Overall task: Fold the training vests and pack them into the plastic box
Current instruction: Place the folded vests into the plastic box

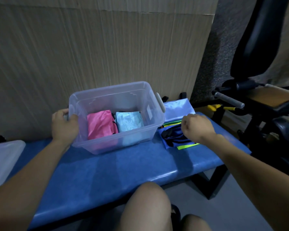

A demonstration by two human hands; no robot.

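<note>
the left hand point(63, 125) grasps the left end of the clear plastic box point(117, 117), thumb curled over its rim. the box sits on the blue bench point(123, 167), long axis running left to right, slightly skewed. inside lie a folded pink vest point(100, 125) and a light blue vest point(129, 121), side by side. the right hand point(197, 126), fingers curled, rests on the stack of unfolded vests point(175, 135) just right of the box; whether it pinches the cloth i cannot tell

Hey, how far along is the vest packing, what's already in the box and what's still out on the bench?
Done: a folded pink vest and a folded light blue vest lie side by side in the plastic box.
In hand: the left hand grips the box's left rim; the right hand is over the dark blue vest, fingers curled, grip unclear.
Left: that stack on the bench, with green and yellow edges showing underneath.
</note>
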